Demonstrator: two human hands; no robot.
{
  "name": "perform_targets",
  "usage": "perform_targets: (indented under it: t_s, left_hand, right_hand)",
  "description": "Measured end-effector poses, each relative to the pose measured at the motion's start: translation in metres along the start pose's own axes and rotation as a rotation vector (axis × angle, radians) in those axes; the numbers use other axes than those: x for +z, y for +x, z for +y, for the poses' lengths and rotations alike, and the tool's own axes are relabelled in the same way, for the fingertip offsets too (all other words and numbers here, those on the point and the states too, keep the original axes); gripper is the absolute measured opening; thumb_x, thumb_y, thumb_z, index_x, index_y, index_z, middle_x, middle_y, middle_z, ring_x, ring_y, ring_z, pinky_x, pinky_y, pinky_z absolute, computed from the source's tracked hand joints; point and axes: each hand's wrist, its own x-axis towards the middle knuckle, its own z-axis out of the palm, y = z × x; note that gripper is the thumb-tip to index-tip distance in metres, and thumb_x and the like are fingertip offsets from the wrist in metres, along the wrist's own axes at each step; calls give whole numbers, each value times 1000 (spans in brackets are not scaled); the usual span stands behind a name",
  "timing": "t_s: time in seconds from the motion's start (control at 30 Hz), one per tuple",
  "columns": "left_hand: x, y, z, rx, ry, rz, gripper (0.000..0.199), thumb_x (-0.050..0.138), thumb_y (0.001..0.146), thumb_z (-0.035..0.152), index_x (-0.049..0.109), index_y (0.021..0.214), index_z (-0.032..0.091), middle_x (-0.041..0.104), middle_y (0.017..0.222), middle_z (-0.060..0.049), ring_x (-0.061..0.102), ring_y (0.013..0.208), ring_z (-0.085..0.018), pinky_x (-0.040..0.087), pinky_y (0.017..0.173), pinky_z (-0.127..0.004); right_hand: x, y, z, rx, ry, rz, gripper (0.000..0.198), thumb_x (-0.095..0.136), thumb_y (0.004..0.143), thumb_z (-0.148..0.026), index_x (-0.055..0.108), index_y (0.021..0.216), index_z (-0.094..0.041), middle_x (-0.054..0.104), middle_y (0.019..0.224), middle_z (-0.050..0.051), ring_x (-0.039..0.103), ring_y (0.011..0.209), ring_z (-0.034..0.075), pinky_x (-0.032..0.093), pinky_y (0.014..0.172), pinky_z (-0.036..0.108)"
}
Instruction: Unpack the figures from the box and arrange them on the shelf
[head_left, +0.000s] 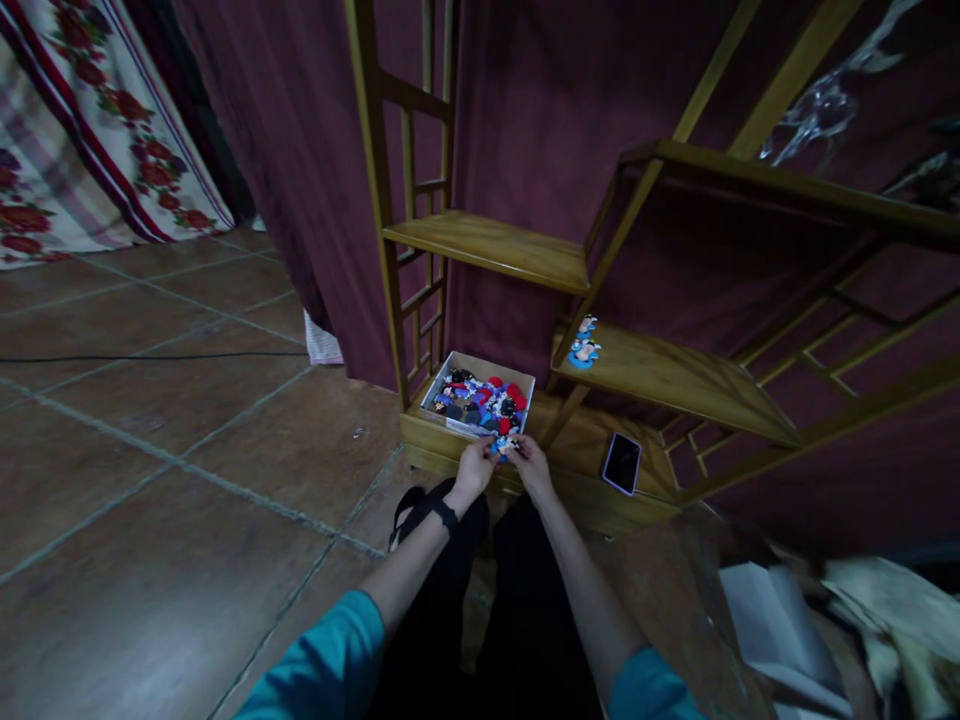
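Bottom wooden shelf [583, 440]: box [459, 427] left, phone [622, 463] right.

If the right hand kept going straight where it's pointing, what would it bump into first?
Past the toy it holds, the right hand would probably meet the near side of the box, though depth is unclear: it might pass over.

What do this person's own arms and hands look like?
Short teal sleeves leave both forearms bare. A dark band, perhaps a watch, circles the left wrist; the right wrist shows none. The left hand and right hand wear no gloves.
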Motion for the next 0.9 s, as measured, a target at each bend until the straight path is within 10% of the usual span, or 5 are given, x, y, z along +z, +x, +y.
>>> perform_targets:
  t_s: [0.3,0.9]
  left_hand:
    - [-5,-10,5,378,671,-94,48,54,75,11,48,123,16,62,109,-11,59,100,-20,42,88,-30]
    - [-1,-24,21,424,1046,-146,51,34,81,2,34,130,16,53,109,-15,61,89,-21,45,75,-28]
  right_hand:
    - [-11,-8,0,80,88,-73,34,70,61,-33,63,92,-21,66,85,0,59,78,16,46,75,29]
    - [-10,-12,-6,77,130,-107,31,67,62,-30,61,92,-23,64,95,1,57,86,17,45,80,30]
